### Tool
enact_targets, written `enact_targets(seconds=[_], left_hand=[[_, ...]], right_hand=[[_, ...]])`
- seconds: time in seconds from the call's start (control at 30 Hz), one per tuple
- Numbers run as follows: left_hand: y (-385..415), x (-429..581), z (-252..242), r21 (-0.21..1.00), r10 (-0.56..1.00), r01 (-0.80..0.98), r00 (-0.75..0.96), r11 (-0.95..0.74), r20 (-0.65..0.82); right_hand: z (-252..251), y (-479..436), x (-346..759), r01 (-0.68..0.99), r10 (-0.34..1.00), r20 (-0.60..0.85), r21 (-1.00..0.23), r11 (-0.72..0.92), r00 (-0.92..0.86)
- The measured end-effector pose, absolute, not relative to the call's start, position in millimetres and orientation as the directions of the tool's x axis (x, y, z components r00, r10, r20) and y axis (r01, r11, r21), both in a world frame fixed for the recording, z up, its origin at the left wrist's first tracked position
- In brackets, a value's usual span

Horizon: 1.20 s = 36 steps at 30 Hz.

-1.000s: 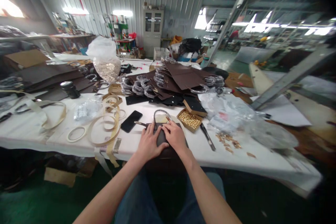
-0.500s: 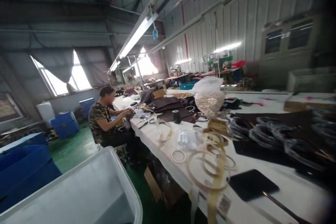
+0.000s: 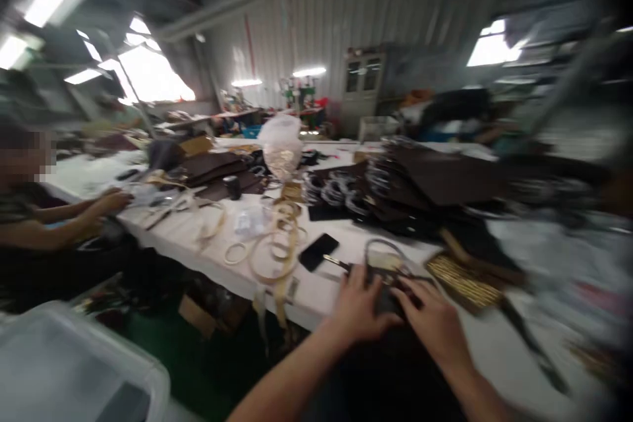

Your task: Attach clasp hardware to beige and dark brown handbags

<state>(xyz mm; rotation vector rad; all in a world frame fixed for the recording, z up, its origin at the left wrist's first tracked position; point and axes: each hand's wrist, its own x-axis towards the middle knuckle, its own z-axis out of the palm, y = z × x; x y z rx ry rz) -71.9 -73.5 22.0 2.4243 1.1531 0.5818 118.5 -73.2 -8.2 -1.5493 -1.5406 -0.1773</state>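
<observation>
My left hand (image 3: 360,306) lies with its fingers spread on a dark, flat piece (image 3: 386,300) near the table's front edge. On the piece's right side, my right hand (image 3: 435,320) has its fingers bent round the edge, with the thumb toward the left hand. A thin dark loop (image 3: 383,244) rises behind the fingers, beside a small pale patch. Motion blur hides the exact kind of piece. Just left of my left hand is a slim tool with a shiny tip (image 3: 336,261), close to a black phone-like slab (image 3: 319,252).
Yellow tape rolls (image 3: 274,257) and a plastic bag (image 3: 250,221) lie leftward on the white table. A box of gold-coloured parts (image 3: 462,283) sits right of my hands, before dark stacked sheets (image 3: 435,178). A co-worker (image 3: 30,211) sits left, behind a pale bin (image 3: 148,369).
The view has swung right and down. Both my hands and the dark piece have come into sight at the table's front. The co-worker and bin now appear farther left.
</observation>
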Motion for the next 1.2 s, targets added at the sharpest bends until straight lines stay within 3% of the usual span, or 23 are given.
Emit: enact_targets(seconds=[0.07, 0.17, 0.27, 0.37, 0.47, 0.6, 0.7, 0.8, 0.9, 1.1, 1.2], left_hand=[[-70, -64, 13, 0.5, 0.804, 0.651, 0.566, -0.571, 0.182], [-68, -63, -8, 0.451, 0.779, 0.635, 0.531, -0.627, 0.335], [-84, -68, -20, 0.508, 0.79, 0.61, 0.4, -0.608, 0.465], [-105, -72, -25, 0.627, 0.829, 0.559, 0.235, -0.542, 0.508], [-115, -75, -26, 0.742, 0.867, 0.456, 0.173, -0.492, 0.468], [-124, -91, -30, 0.835, 0.905, 0.351, 0.13, -0.423, 0.404], [-137, -111, -37, 0.878, 0.943, 0.347, 0.086, -0.33, 0.321], [-155, -130, -49, 0.894, 0.955, 0.345, 0.176, -0.285, 0.237], [-167, -139, -57, 0.892, 0.922, 0.318, 0.321, -0.322, 0.219], [-172, -135, -42, 0.912, 0.853, 0.26, 0.499, -0.316, 0.153], [-192, -124, -29, 0.828, 0.695, 0.236, 0.681, -0.509, 0.233]], right_hand=[[-13, -119, 157, 0.893, 0.755, 0.59, -0.45, 0.013, 0.287], [-23, -141, 177, 0.833, 0.712, 0.473, -0.47, -0.293, 0.518], [-31, -137, 185, 0.729, 0.736, 0.295, -0.573, -0.374, 0.61], [-30, -133, 190, 0.648, 0.747, 0.231, -0.687, -0.329, 0.624], [-24, -132, 193, 0.54, 0.761, 0.215, -0.816, -0.204, 0.612], [-13, -135, 192, 0.276, 0.866, 0.061, -0.957, -0.09, 0.496], [4, -149, 193, 0.007, 0.874, -0.026, -0.999, -0.033, 0.485], [33, -170, 201, -0.214, 0.871, -0.096, -0.977, 0.011, 0.482], [68, -186, 217, -0.319, 0.855, -0.131, -0.947, 0.042, 0.501], [112, -183, 242, -0.42, 0.86, -0.095, -0.896, 0.146, 0.501], [132, -186, 256, -0.32, 0.795, 0.04, -0.902, 0.289, 0.605]])
